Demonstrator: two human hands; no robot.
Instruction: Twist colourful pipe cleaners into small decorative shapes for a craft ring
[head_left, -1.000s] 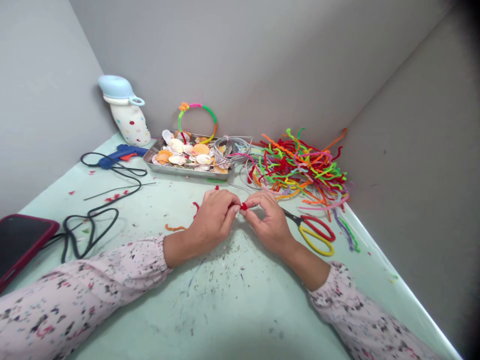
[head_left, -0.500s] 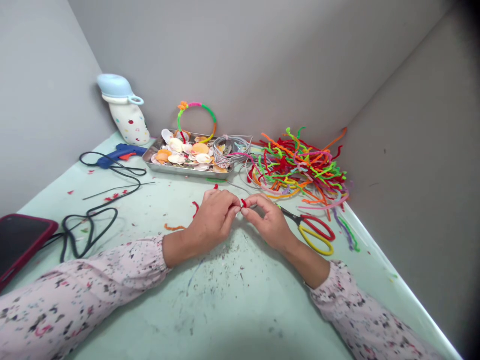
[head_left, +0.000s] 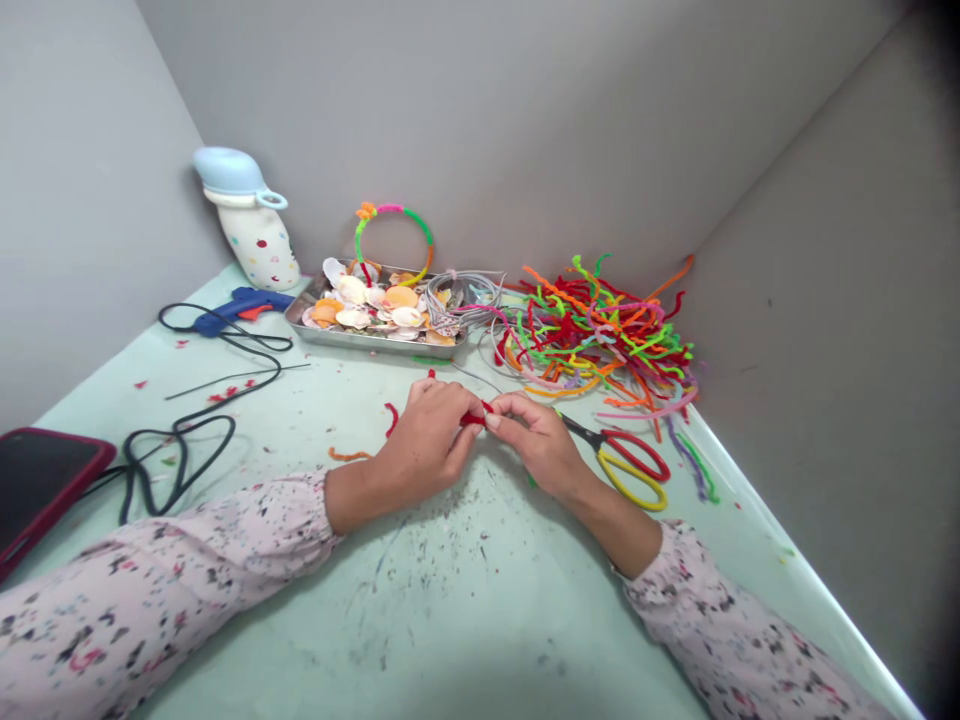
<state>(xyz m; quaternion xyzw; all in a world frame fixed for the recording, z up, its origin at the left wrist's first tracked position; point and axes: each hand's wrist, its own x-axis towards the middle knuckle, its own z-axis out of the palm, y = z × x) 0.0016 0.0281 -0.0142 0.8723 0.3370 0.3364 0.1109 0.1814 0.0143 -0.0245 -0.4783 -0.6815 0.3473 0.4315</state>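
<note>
Both hands meet over the middle of the table, pinching a small red pipe cleaner (head_left: 472,419) between them. My left hand (head_left: 430,432) grips it with thumb and forefinger, and part of it is hidden behind the fingers. My right hand (head_left: 536,437) pinches its other end at the fingertips. Just right of that hand lie scissors (head_left: 632,466) with one red and one yellow handle loop. An orange pipe cleaner piece (head_left: 348,456) rests beside my left wrist, and a short red piece (head_left: 391,419) lies behind that hand.
At the back, a metal tray (head_left: 375,345) holds seashells, a coil of grey wire (head_left: 469,300) and a colourful ring (head_left: 432,240). A heap of pipe cleaners (head_left: 600,330) is on the right. Leftward are a glue gun (head_left: 240,312), its black cord, a bottle (head_left: 255,235) and a phone (head_left: 45,490).
The fingers of my left hand have shifted, and more of the red pipe cleaner shows between the hands. Both hands stay in nearly the same place.
</note>
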